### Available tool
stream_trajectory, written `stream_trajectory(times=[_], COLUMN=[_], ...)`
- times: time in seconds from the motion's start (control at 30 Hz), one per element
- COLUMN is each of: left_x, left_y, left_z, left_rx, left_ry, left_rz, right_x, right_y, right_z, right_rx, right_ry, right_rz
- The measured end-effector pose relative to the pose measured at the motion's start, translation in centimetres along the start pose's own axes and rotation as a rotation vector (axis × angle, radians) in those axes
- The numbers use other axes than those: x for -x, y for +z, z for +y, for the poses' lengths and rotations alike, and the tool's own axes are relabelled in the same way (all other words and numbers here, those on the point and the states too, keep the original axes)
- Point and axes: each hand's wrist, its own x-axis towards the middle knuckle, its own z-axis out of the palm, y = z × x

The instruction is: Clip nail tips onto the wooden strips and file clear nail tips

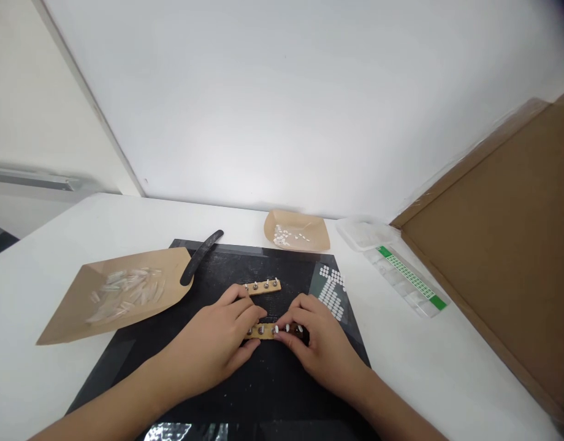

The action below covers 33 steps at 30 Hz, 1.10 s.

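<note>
On a black mat [291, 380], my left hand [217, 337] is closed on the left part of a narrow wooden strip [266, 334] with small metal posts. My right hand [321, 340] pinches a small white nail tip [276, 329] at one of the posts, thumb and forefinger together. Further right on the same row, white nail tips [300, 329] top the posts, above a dark brown section. A second wooden strip [268, 286] with posts lies behind, its left end hidden by my left fingers.
To the left, a brown paper tray [75, 300] holds clear nail tips; a black nail file [201, 257] leans over its edge. Another paper tray [316, 236] holds small white pieces. White oval tabs [330, 297] lie on a green sheet. A clear plastic case [396, 272] and cardboard [498, 245] stand right.
</note>
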Motion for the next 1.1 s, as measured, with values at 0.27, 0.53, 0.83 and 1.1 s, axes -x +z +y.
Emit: stream_trajectory(times=[0.27,0.53,0.83,1.1], left_x=[-0.1,-0.2,-0.1,-0.2], left_y=[0.0,-0.2,-0.1,0.0], left_z=[0.0,0.1,-0.2,-0.4], left_rx=[0.001,0.008,0.055,0.084], left_ry=[-0.005,-0.024,-0.056,-0.076], left_rz=[-0.014,-0.033,-0.017,-0.008], right_x=[0.0,0.0,0.0,0.3], right_y=[0.5,-0.7,-0.7,-0.6], right_z=[-0.1,-0.2,-0.1,0.2], right_rx=[0.024,0.020,0.039,-0.058], right_ry=[-0.015,0.071,0.083,0.021], right_rz=[0.016,-0.001,0.054,0.176])
